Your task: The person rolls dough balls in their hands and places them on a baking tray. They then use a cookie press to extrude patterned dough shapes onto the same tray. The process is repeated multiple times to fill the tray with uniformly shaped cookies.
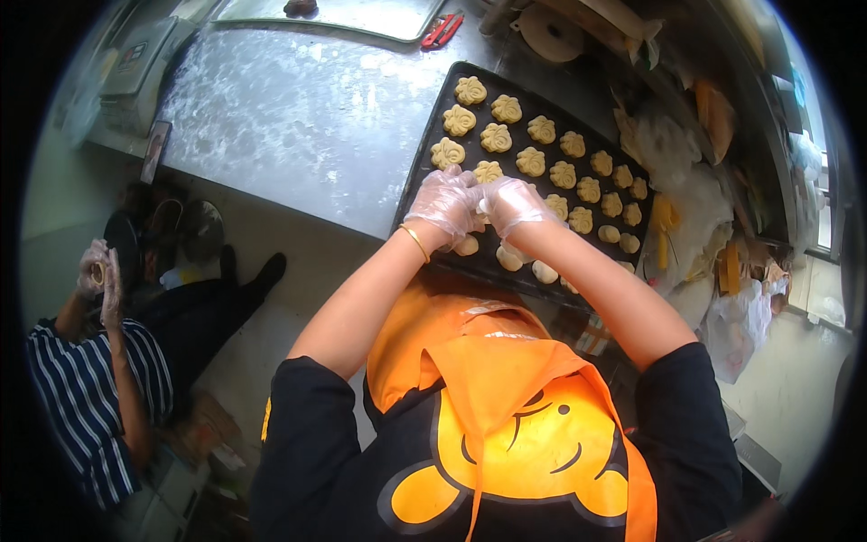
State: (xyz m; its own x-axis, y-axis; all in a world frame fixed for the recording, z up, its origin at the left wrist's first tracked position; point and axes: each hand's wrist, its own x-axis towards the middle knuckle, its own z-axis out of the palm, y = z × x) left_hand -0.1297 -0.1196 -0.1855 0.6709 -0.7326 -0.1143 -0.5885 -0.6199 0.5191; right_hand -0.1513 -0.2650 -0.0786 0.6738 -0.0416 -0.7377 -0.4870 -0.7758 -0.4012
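Both my hands wear clear plastic gloves and meet over the black baking tray (437, 125). My left hand (443, 203) and my right hand (516, 205) have their fingers bent together around something pale, mostly hidden; which hand grips it I cannot tell. Rows of flower-shaped dough pieces (496, 137) with pressed patterns fill the far part of the tray. Along its near side lie smooth dough balls (544, 272), some of them under my right wrist. A patterned dough piece (488, 171) lies just beyond my fingertips.
The tray rests on a metal worktable (298, 129). Beyond are a red utility knife (443, 30) and a light tray (325, 20); a phone (156, 152) lies at the left edge. Plastic bags (684, 203) crowd the right. At lower left, another person in a striped shirt (101, 406) holds a small ring-shaped thing.
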